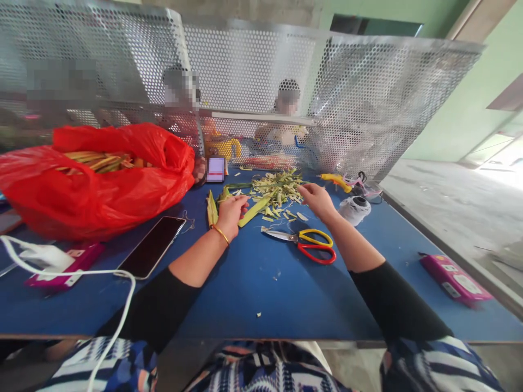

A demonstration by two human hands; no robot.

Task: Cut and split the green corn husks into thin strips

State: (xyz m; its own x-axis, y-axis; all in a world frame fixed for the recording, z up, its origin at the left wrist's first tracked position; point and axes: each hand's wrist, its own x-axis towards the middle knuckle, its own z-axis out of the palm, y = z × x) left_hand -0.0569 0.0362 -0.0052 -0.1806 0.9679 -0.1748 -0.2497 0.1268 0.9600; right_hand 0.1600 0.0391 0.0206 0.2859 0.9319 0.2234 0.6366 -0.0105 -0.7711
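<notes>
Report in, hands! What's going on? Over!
Left hand at green strip. Right hand beside cut pile. Scissors close by, on blue table.

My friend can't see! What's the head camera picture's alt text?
A person's left hand is at green plant strips, the right hand beside cut scraps, on a blue table. Scissors lie nearer; a red bag sits to the left.

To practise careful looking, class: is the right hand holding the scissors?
No, the scissors lie on the blue table, apart from the right hand.
</notes>
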